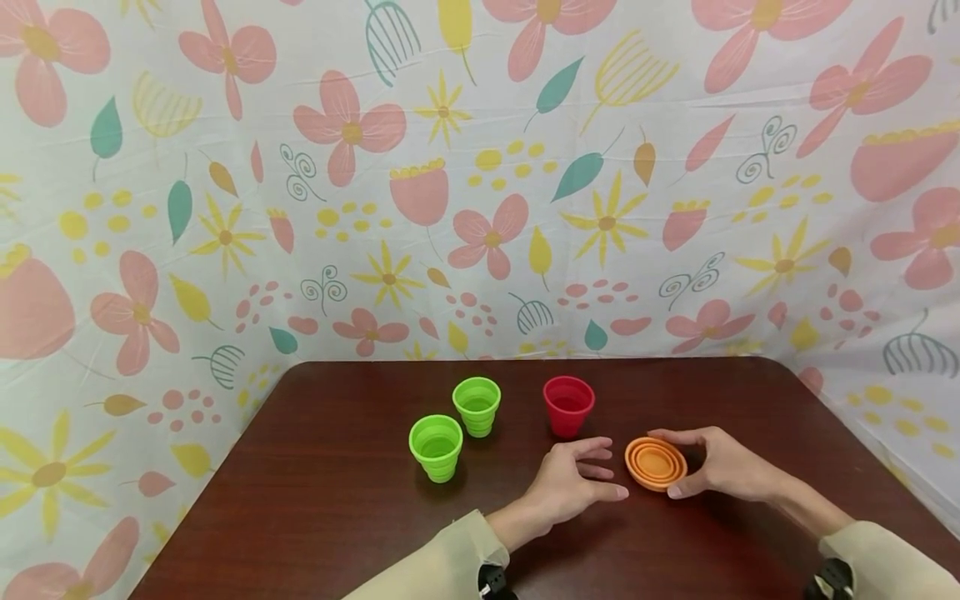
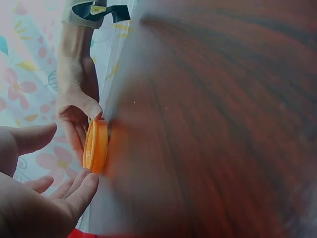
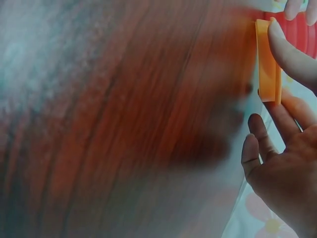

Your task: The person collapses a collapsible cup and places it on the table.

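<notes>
An orange collapsible cup (image 1: 655, 463), folded flat into rings, is pinched at its right side between the thumb and fingers of my right hand (image 1: 731, 468). Seen edge-on in the right wrist view, the orange cup (image 3: 268, 64) is a shallow disc close over the table. My left hand (image 1: 564, 485) lies to the left of it, fingers spread and holding nothing. A gap separates the left fingertips from the cup in the head view. Just beyond the left hand stands a red collapsible cup (image 1: 568, 408), opened to full height.
Two green collapsible cups, one nearer (image 1: 437, 450) and one farther (image 1: 477, 408), stand expanded left of the red cup. All are on a dark brown wooden table (image 1: 322, 500). A flower-printed cloth (image 1: 480, 183) hangs behind the table and along its sides.
</notes>
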`<state>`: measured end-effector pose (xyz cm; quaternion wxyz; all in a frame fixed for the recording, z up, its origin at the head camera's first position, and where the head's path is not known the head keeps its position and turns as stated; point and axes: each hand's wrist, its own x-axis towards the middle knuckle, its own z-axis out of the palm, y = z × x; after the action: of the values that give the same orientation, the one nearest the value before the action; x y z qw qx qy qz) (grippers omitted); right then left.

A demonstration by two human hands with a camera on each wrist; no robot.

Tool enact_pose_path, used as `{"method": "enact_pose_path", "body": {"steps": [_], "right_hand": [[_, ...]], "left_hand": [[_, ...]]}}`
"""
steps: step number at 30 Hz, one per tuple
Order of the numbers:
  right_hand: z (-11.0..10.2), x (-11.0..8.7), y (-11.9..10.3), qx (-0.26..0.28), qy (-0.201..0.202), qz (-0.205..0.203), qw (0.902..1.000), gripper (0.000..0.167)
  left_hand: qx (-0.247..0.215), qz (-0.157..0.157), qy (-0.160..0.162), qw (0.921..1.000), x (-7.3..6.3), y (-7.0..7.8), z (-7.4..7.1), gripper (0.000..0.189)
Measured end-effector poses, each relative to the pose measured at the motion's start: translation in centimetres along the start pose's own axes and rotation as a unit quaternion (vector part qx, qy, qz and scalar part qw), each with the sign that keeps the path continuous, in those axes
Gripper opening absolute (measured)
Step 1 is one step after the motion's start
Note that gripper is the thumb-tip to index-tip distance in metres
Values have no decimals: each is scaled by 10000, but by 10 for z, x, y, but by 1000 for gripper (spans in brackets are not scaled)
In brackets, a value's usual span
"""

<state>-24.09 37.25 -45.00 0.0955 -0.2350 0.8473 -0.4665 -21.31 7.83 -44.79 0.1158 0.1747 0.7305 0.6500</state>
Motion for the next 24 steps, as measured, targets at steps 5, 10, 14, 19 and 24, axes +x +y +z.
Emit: {"method": "enact_pose_path", "body": {"steps": [5,10,14,19,24], "right_hand": [[-2,0,4,151,-145,-131,9997,75],[-3,0,5,61,-164,-84,9998,76],[-3,0,4,-96,-161,-50,9998,76],[-3,0,4,-142,-141,-79,9998,76],[-3,-1,3,-163,-130,11,9998,77]], "left_hand": [[8,-15,11,10000,1,0,2,61],[-4,-17,10,10000,1,-1,2,61],[-15,-29,19,10000,1,-3,1,61],[-8,-69,47,10000,1,-4,0,61],[34,-72,31,10000,1,-4,-2,61]]}}
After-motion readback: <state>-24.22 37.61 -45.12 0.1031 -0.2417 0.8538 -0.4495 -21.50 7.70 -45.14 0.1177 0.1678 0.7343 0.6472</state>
